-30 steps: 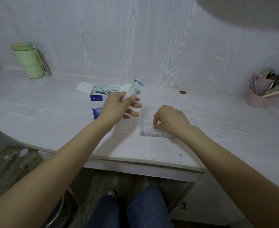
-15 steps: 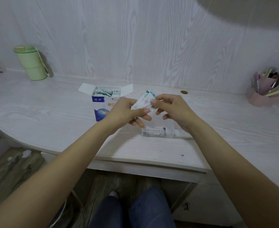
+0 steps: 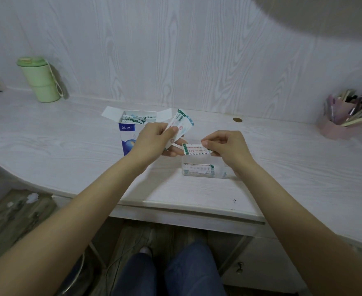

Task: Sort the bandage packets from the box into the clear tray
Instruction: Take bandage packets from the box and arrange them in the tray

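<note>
While your right hand (image 3: pixel 227 147) pinches one bandage packet (image 3: pixel 196 149) just above the clear tray (image 3: pixel 220 175), lower it flat onto the packets inside. Your left hand (image 3: pixel 154 138) grips spare packets (image 3: pixel 181 126) near the box (image 3: pixel 128 133); hold them steady.

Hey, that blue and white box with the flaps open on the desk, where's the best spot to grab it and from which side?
Probably round the lower body of the box, fingers on its two side walls, coming from the left front. It stands upright, its flaps splay open over loose packets at the top, so a top grip would crush them. The left hand, holding a bunch of packets, blocks its right side.
</note>
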Demonstrator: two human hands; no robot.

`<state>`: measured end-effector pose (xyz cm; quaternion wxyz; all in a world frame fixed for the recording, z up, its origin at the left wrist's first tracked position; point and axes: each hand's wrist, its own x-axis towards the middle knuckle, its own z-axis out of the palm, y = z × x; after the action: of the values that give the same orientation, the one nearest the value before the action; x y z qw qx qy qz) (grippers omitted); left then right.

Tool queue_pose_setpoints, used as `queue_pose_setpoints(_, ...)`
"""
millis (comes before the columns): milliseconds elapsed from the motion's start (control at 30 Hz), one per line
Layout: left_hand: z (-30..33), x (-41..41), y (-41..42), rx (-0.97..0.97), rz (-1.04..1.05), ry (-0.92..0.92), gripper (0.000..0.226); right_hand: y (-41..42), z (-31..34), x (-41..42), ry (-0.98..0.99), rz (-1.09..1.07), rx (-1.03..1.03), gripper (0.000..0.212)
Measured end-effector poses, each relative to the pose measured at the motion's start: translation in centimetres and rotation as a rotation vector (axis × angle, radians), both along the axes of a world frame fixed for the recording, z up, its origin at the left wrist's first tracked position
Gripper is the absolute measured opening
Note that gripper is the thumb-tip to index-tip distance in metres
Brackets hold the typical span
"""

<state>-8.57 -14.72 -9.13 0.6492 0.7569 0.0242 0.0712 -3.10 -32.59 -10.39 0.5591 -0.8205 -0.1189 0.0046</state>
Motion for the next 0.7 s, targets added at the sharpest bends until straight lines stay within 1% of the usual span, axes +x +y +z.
queue_pose_setpoints(67, -0.1, 0.0, 0.1, 0.001, 0.016, -0.004, 0.021, -0.3, -0.4, 0.1, -0.067, -0.049, -0.108, 0.01)
queue_pose_setpoints(133, -0.2, 0.0, 0.2, 0.018, 0.037, -0.003, 0.023, -0.4, -0.7, 0.0, -0.137, -0.052, -0.242, 0.009)
queue_pose_setpoints(300, -0.1, 0.0, 0.1, 0.035, 0.044, -0.008, 0.022, 0.3, -1.1, -0.2, -0.158, 0.0, -0.561, 0.011)
queue_pose_setpoints(400, -0.2, 0.1, 0.1, 0.026, 0.043, -0.008, 0.02, 0.6, -1.1, -0.4, -0.182, -0.016, -0.728, 0.006)
queue_pose_setpoints(567, -0.4, 0.1, 0.2, 0.035, 0.032, 0.004, 0.025, 1.0, -0.7, -0.6, -0.166, -0.005, -0.853, 0.011)
queue_pose_setpoints(700, -0.4, 0.1, 0.3, 0.04, 0.025, 0.004, 0.026, 1.1, -0.8, -0.6, -0.255, 0.0, -0.927, 0.016)
